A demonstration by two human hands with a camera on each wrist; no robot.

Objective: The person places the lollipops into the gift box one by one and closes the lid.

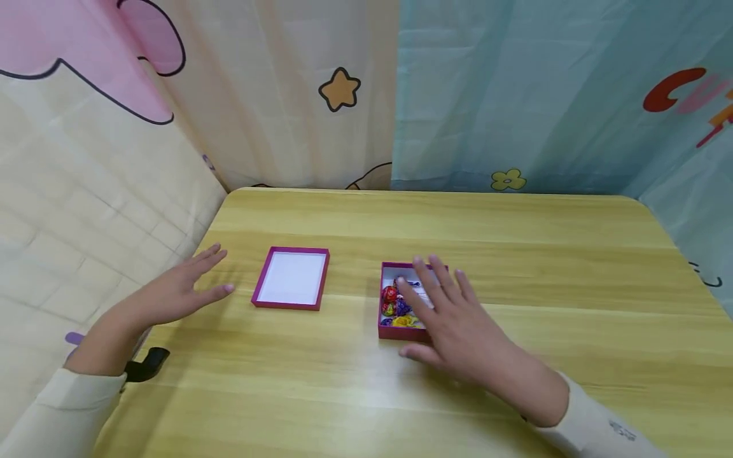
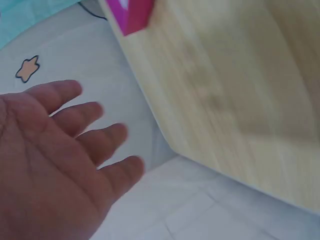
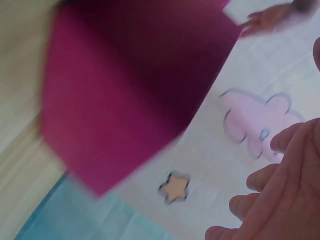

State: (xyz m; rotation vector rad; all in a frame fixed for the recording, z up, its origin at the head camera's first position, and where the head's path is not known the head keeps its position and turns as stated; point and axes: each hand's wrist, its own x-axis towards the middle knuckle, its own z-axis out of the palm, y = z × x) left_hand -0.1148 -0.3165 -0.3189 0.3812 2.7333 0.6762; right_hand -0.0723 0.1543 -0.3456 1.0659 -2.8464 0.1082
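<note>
A square magenta box (image 1: 395, 333) with a white inside stands on the table, holding several brightly wrapped candies (image 1: 390, 294) in red, purple and yellow. My right hand (image 1: 460, 327) is over the box's right side, fingers spread and holding nothing. It hides part of the box and its contents. In the right wrist view the magenta box wall (image 3: 100, 125) looms large beside the right hand (image 3: 295, 192). To the left lies a shallow magenta lid (image 1: 292, 280), white inside up. Left of that lid, my left hand (image 1: 172, 292) is held in the air, fingers extended, with nothing in it.
The wood-grain table (image 1: 544, 254) has rounded far corners. Behind it hangs a printed curtain (image 1: 275, 95) with a star and a flower. A black curved piece (image 1: 147, 365) shows below the left wrist.
</note>
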